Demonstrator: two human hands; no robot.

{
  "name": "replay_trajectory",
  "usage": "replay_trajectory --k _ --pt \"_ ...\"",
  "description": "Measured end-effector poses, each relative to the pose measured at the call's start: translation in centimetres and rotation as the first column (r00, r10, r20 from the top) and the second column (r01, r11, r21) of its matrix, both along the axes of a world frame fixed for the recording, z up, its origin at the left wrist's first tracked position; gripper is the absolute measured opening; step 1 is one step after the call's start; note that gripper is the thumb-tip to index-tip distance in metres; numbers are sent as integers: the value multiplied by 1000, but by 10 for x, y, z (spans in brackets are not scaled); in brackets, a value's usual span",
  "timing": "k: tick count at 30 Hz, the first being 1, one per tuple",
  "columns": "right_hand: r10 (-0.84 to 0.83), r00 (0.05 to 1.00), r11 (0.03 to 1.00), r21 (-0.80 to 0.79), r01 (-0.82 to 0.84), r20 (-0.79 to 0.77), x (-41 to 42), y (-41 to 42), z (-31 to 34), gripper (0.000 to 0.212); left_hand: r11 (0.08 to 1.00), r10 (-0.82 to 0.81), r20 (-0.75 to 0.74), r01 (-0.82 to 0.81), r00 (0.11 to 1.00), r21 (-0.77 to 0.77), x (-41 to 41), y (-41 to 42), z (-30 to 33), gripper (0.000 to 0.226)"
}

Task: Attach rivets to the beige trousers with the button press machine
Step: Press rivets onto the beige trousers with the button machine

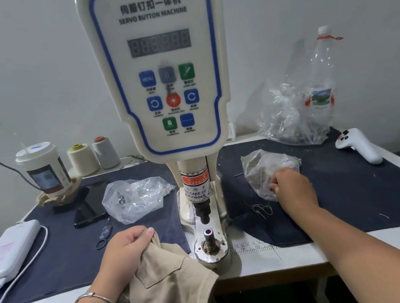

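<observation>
I see my left hand [128, 250] at the near edge of the white desk [303, 255], its fingers [145, 233] curled tight around a bunched fold of the beige ribbed-cloth trousers [169, 288]. The trousers drape over the desk's front edge and hang down below it, their upper fold lying just beside the round metal base of the white servo button press machine [164, 78]. The lower die post [209, 233] stands bare, with a clear gap between it and the black punch [204, 214] above.

My right hand [293, 186] reaches across the dark navy cloth mat [359, 191] to the right of the machine, fingers bent into a small crinkled clear plastic bag of brownish rivets [265, 169]; I cannot tell whether they pinch anything inside.

Open mat lies between that bag and a white handheld controller [359, 145] near the right edge. Left of the machine, a clear plastic bag [135, 199], a black phone [91, 204] and a white power bank [7, 255] crowd the mat.
</observation>
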State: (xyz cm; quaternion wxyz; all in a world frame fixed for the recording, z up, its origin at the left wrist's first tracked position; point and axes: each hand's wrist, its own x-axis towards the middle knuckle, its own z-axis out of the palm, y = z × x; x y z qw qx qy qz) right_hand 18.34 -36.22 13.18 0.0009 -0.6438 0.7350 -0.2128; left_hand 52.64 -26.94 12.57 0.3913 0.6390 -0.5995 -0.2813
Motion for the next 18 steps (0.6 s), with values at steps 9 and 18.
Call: replay_trajectory --k 9,18 --pt "18 981 995 -100 2 196 -4 5 0 9 1000 15 17 -15 1000 -7 2 -2 -3 40" --pt "157 944 948 -312 -62 289 -11 26 15 4 999 31 12 -31 999 -10 0 -2 -3 44"
